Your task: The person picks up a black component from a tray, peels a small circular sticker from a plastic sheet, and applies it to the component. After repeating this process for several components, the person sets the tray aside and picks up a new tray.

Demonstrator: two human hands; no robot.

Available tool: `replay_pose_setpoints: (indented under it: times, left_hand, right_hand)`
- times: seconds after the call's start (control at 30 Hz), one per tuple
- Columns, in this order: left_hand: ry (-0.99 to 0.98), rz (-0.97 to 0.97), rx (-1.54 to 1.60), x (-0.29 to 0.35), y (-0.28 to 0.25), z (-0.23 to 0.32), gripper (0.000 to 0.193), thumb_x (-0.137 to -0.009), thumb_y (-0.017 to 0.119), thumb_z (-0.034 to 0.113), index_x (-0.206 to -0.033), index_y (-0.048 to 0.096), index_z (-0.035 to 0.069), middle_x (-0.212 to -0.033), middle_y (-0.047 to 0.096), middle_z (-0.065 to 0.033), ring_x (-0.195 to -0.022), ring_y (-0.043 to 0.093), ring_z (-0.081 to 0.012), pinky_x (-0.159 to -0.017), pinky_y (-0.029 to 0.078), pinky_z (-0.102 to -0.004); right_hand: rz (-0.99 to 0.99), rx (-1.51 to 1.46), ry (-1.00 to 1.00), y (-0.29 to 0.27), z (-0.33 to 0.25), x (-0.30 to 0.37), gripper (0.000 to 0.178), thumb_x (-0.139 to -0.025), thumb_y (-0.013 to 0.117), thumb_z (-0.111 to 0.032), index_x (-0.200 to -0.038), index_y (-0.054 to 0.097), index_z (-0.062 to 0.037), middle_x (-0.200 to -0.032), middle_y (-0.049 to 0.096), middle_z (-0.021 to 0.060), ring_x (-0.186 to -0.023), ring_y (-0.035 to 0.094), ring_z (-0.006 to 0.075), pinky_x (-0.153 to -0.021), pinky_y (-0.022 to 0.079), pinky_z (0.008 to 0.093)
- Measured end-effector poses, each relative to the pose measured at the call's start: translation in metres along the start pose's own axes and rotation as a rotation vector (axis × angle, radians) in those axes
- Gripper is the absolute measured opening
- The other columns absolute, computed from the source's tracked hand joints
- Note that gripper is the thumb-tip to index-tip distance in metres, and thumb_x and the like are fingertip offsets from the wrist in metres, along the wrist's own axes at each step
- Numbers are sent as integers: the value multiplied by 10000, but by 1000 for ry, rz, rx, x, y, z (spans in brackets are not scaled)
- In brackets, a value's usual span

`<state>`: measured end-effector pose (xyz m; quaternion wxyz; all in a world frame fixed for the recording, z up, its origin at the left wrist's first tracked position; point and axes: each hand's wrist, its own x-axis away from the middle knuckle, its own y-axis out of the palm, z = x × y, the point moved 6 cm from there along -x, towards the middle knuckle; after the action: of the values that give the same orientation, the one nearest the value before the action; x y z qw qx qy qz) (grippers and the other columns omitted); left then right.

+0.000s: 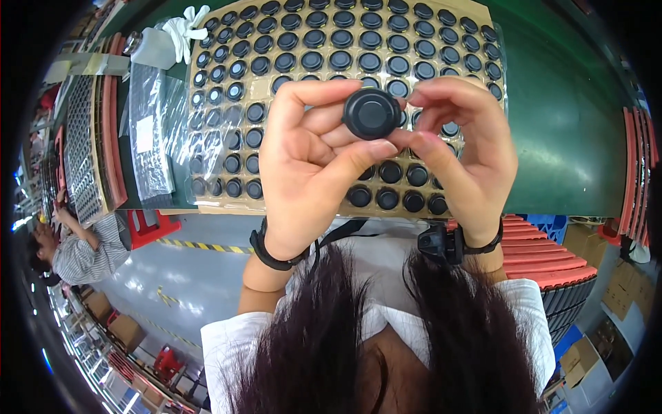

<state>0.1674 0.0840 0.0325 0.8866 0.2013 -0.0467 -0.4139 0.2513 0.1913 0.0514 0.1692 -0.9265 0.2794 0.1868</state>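
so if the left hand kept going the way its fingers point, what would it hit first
Most likely the right hand: the left hand points across the round black part that both pinch, and their fingertips already nearly meet. Depth is hard to judge.

Matt black plastic disc (372, 113), cardboard tray (207, 196)

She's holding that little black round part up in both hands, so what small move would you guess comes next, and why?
Probably a slight turn of the black round part between the fingertips. The left hand and right hand both pinch its rim, lifted above the tray of matching black parts, its face toward the camera, so only one side has shown.
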Motion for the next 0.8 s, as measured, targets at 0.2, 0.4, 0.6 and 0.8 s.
replay_pose_setpoints:
  times: [0.2,0.4,0.6,0.8]
  left_hand:
    - [64,45,50,3,8,7,452,-657,599,-159,-1036,380,-44,-1035,530,-265,-885,581,-216,-735,506,-273]
    - [206,-20,2,4,8,16,457,-615,640,-163,-981,393,-46,-1005,533,-287,-840,593,-220,-697,516,-268]
    - [340,-46,-228,8,11,25,459,-610,661,-148,-968,389,-54,-1009,522,-312,-812,602,-234,-687,522,-276]
    - [405,-72,-385,11,15,30,474,-609,665,-149,-983,386,-66,-1012,514,-328,-844,598,-254,-716,519,-291]
  right_hand:
    - [-5,89,-188,3,-12,-2,246,-683,628,30,-915,548,29,-961,536,145,-763,523,167,-677,441,261]
    - [33,101,-342,3,-25,0,195,-668,652,26,-847,575,35,-889,563,160,-808,551,223,-702,461,299]
    - [48,76,-298,4,-26,1,192,-667,655,21,-844,581,36,-873,570,165,-800,559,231,-695,468,302]
    - [38,91,-334,3,-25,1,186,-662,651,39,-833,578,46,-866,569,166,-801,559,233,-693,467,298]
